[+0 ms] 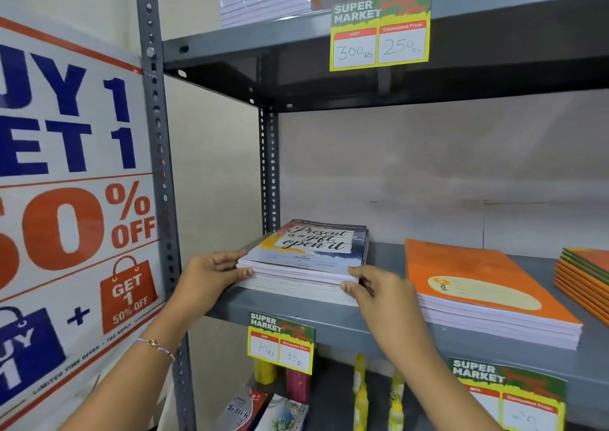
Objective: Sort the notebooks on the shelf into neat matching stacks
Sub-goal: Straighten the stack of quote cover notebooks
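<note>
Notebooks with the printed "Present is a gift, open it" cover (306, 256) are shown being squared up on the grey metal shelf (379, 328), the stack held between two bare hands at its near corners. At the left, the left hand (211, 277) is laid against the stack's left edge, fingers pressed together along the upper books and the thumb set lower on the page edges. Just right of it the upper few books are seen sitting slightly askew of the lower ones, so the stack is judged not yet true. At the stack's near right corner the right hand (379, 287) is closed on the same upper books, fingertips curled over the top cover and the thumb under the page edges. The step is best done, it may be judged, by both sides being pushed inward evenly, then the front edges tapped flush, with the books kept flat so that no cover is creased. Well to the right of the right hand an orange-covered stack (487, 289) is seen lying apart, already matched, and beyond it a further orange and green pile (586, 275) at the frame's edge.
</note>
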A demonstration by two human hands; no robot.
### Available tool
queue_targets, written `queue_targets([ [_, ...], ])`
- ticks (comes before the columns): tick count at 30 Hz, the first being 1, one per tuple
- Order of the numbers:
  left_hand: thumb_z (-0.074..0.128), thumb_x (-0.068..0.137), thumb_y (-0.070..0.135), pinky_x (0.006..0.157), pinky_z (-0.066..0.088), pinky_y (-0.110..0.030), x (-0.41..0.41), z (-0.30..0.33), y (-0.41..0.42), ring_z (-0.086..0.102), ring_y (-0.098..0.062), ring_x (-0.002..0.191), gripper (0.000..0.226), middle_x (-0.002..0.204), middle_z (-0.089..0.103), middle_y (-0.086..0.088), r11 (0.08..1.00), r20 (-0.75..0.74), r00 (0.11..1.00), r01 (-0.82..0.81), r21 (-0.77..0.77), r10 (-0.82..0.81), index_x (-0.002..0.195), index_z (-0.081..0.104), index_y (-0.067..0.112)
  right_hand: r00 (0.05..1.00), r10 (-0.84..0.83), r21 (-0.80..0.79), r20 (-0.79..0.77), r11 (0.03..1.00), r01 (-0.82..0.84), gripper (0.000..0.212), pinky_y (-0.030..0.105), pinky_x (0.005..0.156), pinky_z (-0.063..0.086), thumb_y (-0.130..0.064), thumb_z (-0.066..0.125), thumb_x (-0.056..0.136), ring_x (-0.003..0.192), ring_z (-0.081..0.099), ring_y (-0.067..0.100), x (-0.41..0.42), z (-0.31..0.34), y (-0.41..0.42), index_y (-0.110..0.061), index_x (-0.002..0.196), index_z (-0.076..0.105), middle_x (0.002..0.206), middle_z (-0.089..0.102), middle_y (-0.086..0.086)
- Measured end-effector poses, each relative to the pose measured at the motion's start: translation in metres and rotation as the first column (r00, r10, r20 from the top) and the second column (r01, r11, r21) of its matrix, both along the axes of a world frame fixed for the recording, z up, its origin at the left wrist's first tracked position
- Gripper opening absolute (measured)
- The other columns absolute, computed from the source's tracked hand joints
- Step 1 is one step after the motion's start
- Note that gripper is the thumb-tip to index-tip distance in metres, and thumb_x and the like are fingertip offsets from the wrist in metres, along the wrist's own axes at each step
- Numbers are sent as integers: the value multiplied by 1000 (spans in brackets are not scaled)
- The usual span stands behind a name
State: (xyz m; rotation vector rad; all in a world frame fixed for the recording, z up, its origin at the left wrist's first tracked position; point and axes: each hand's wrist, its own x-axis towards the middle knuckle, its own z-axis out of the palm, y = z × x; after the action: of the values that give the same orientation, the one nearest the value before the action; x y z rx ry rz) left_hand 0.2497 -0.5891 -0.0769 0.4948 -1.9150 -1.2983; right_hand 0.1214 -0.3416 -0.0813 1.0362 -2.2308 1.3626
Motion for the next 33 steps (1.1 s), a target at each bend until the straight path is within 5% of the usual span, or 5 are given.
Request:
queue_targets([
  [7, 78, 73, 13, 70, 55, -13, -2, 2, 2, 69, 1, 81, 39, 98, 76, 3, 1000, 17, 1000, -19, -1, 19, 111, 71, 18, 999, 30, -45, 45, 999, -28, 36, 28, 90, 54, -26, 75, 81, 97, 68, 13, -1, 2, 0, -14, 114, 70, 109, 74, 2],
  [11, 81, 70, 18, 90, 54, -30, 0, 1, 3, 70, -9, 94, 45, 102, 76, 2, 1000, 25, 999, -20, -2, 20, 114, 71, 18, 998, 25, -44, 64, 999, -22, 39, 29, 88, 55, -30, 76, 79, 94, 67, 12, -1, 2, 0, -16, 115, 68, 103, 73, 1],
  [17, 89, 58, 13, 80, 48, -14, 0, 1, 4, 67, 0, 99, 80, 107, 73, 14, 994, 136, 990, 42, -98, -28, 130, 57, 24, 994, 41, 35, 104, 998, -44, 74, 42, 95, 53, -29, 88, 63, 107, 64, 21, -4, 0, -3, -21, 129, 55, 116, 69, 5],
  [21, 88, 60, 15, 92, 51, -25, 0, 0, 4, 69, -6, 97, 68, 109, 75, 3, 993, 128, 992, 0, -120, 15, 123, 64, 16, 998, 9, 75, 67, 997, -14, 69, 40, 98, 51, -25, 85, 69, 112, 62, 23, -6, 0, -3, -16, 131, 56, 121, 68, 8],
  [33, 81, 69, 13, 75, 55, -15, 0, -1, 3, 69, 5, 81, 48, 96, 77, 6, 996, 48, 999, -19, -84, 23, 116, 70, 14, 999, 9, 51, 39, 999, -11, 64, 37, 98, 51, -26, 83, 72, 110, 64, 20, -7, 0, -3, -12, 129, 58, 123, 67, 7],
])
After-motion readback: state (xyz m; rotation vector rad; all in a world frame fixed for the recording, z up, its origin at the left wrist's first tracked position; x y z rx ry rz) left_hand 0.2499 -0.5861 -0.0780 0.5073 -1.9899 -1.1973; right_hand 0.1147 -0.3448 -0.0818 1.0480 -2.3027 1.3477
